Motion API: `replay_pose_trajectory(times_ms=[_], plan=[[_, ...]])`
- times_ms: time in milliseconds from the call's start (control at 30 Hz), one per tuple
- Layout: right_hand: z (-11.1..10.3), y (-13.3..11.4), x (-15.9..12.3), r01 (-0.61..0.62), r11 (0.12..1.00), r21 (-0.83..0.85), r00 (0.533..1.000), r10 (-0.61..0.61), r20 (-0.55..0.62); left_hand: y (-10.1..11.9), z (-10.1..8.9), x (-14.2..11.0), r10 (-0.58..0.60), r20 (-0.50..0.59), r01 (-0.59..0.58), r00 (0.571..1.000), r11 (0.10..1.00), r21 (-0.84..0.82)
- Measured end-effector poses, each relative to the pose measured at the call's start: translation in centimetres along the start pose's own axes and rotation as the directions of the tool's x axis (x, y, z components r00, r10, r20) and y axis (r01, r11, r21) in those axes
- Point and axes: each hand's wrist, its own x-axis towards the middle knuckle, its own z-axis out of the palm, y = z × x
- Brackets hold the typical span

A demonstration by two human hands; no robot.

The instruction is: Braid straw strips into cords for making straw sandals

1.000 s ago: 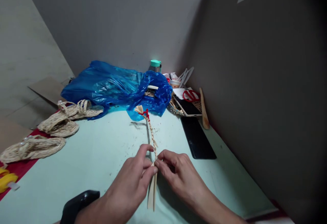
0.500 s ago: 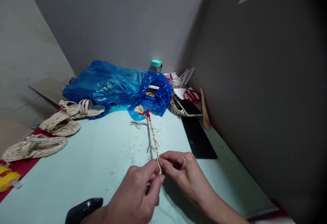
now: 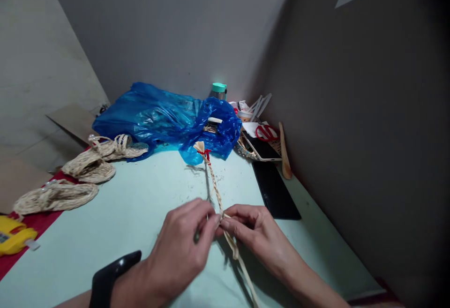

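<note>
A thin braid of pale straw strands [image 3: 215,186] rises from my fingers towards the back of the table. Its far end is tied with red string [image 3: 206,153] and fans out into a short tuft. My left hand [image 3: 186,242] pinches the strands at the braid's near end. Right beside it, my right hand [image 3: 255,233] grips the same spot between thumb and forefinger. A loose, pale strand [image 3: 242,266] hangs from between the hands down to the lower edge of the view. A black watch [image 3: 114,275] circles my left wrist.
Woven straw slippers [image 3: 56,196] lie at the left, near a yellow glue gun [image 3: 16,235]. Behind are a blue plastic bag [image 3: 151,116] and a green-lidded bottle [image 3: 219,90]. At the right lie red scissors [image 3: 267,133], a wooden stick [image 3: 285,153] and a black flat slab [image 3: 276,191].
My left hand has lifted and turned, its fingertips now at the braid's end. A long loose strand now hangs below the hands. The camera view has shifted slightly left.
</note>
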Motion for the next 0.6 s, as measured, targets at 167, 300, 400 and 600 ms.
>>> replay_pose_trajectory(times_ms=[167,300,400,600], plan=[[-0.1,-0.2,-0.2,0.033,0.999,0.023,0.997,-0.034,0.069,-1.3,0.6,1.2,-0.122,0.408,0.369,0.905,0.702,-0.610],[0.0,-0.5,-0.4,0.081,0.981,-0.174,0.996,-0.075,0.038,-1.9,1.6,1.1,-0.166,0.436,0.436,0.885,0.628,-0.645],[0.2,-0.7,-0.8,0.117,0.911,-0.396,0.991,-0.133,-0.013,-1.5,1.4,0.9,-0.169,0.347,0.349,0.923,0.750,-0.562],[0.6,0.2,-0.9,0.261,0.636,-0.726,0.918,-0.396,-0.016,-1.0,0.8,0.7,-0.161,0.184,0.206,0.970,0.944,-0.258]])
